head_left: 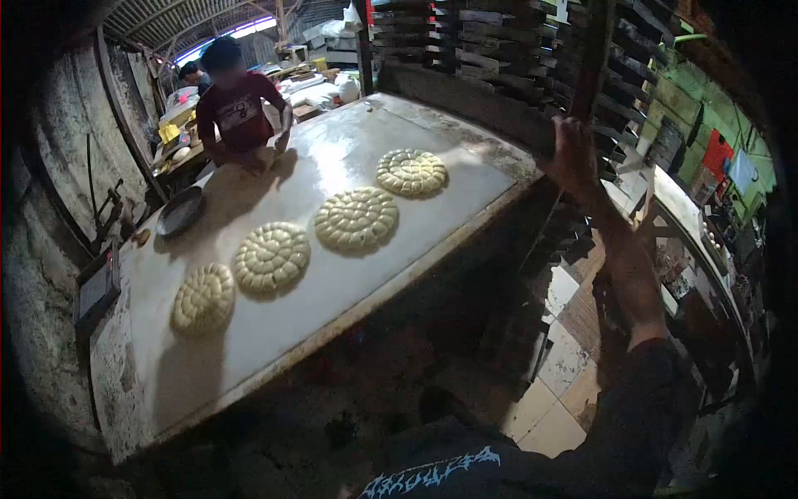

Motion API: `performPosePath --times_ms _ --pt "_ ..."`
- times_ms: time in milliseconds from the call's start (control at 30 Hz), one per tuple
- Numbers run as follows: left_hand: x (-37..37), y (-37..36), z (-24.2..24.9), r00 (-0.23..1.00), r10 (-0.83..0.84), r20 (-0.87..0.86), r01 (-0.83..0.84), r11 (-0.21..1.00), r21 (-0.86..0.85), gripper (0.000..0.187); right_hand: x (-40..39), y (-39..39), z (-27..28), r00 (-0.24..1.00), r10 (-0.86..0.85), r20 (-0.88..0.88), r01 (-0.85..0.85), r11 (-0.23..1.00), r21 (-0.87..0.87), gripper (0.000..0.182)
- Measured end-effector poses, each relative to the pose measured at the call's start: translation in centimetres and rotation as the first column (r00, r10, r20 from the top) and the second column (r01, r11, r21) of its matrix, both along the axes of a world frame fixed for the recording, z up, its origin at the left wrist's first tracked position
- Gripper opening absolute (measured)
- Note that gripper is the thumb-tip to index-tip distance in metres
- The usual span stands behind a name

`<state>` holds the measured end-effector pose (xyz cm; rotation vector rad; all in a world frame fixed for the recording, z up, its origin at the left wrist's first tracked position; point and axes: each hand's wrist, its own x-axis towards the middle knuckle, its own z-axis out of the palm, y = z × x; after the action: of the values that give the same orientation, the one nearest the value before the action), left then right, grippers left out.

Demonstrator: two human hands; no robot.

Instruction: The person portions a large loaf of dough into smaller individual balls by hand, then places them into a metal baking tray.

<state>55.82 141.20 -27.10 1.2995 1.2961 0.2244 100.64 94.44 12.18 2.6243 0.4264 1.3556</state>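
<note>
My right hand [573, 155] is raised at the far right corner of the table, its fingers bent round the dark wooden post [593, 62]. My left hand is out of view. Four round, scored dough pieces lie in a slanting row on the pale tabletop [432, 237]: the nearest at left [203, 299], another beside it [273, 258], a third [356, 219] and the farthest [411, 173]. None of them touches my right hand.
Across the table a person in a dark red shirt [241, 112] leans over it, hands on the surface. A round dark pan [180, 211] lies at the left edge. Another person [193, 76] is behind. A slatted wall [490, 62] borders the far right side.
</note>
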Motion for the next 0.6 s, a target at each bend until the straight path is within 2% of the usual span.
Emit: performPosePath --times_ms 67,133,167,233,267,333,367,433,467,533,567,600 --pt "3.8 -0.6 -0.5 1.0 0.016 -0.009 -0.017 0.995 -0.099 0.036 6.3 -1.2 -3.8 0.998 -0.032 -0.06 0.033 0.999 0.025 0.078" --pt "7.4 -1.7 -0.7 0.999 0.046 -0.025 -0.05 0.978 -0.201 0.036 12.9 -3.0 -7.7 0.994 -0.108 -0.002 0.108 0.993 -0.053 0.079" --pt "9.4 -2.0 -1.1 0.998 0.062 -0.028 -0.066 0.977 -0.202 0.036 16.6 -4.3 -10.0 0.996 -0.092 -0.005 0.091 0.994 -0.055 0.079" --pt "13.6 -3.3 -1.1 0.965 -0.048 0.258 0.065 0.996 -0.061 0.038 23.3 -6.2 -14.3 0.985 -0.161 0.059 0.166 0.982 -0.091 0.073" --pt "15.5 -4.9 -0.7 0.968 -0.007 0.249 0.024 0.998 -0.066 0.038 26.6 -6.3 -16.4 0.991 -0.121 0.05 0.125 0.987 -0.098 0.073" --pt "20.8 -9.4 2.7 0.968 -0.173 0.18 0.186 0.981 -0.062 0.035 33.3 -5.5 -18.5 0.996 -0.082 -0.04 0.08 0.996 -0.036 0.06" --pt "22.8 -11.1 3.8 0.979 -0.134 0.151 0.145 0.987 -0.066 0.035 35.7 -4.9 -19.6 0.997 -0.042 -0.069 0.04 0.999 -0.037 0.06" --pt "27.1 -14.7 5.2 0.93 -0.364 0.06 0.366 0.93 -0.029 0.031 38.9 -5.2 -21.2 0.964 -0.239 -0.112 0.225 0.966 -0.125 0.052" --pt "28.4 -16.4 4.9 0.935 -0.349 0.058 0.35 0.936 -0.024 0.031 41.3 -6.0 -21.5 0.968 -0.222 -0.113 0.209 0.971 -0.12 0.052" --pt "29.7 -18.8 4.6 0.937 -0.348 0.028 0.347 0.919 -0.185 0.029 44.6 -7.0 -23.4 0.973 -0.19 -0.13 0.172 0.976 -0.134 0.046" --pt "31.1 -19.0 4.8 0.939 -0.345 0.009 0.341 0.922 -0.183 0.029 45.5 -6.8 -24.3 0.972 -0.185 -0.148 0.167 0.978 -0.129 0.046" --pt "31.7 -19.6 5.0 0.911 -0.402 -0.088 0.387 0.91 -0.152 0.029 45.4 -7.2 -25.5 0.944 -0.285 -0.166 0.261 0.953 -0.15 0.041"
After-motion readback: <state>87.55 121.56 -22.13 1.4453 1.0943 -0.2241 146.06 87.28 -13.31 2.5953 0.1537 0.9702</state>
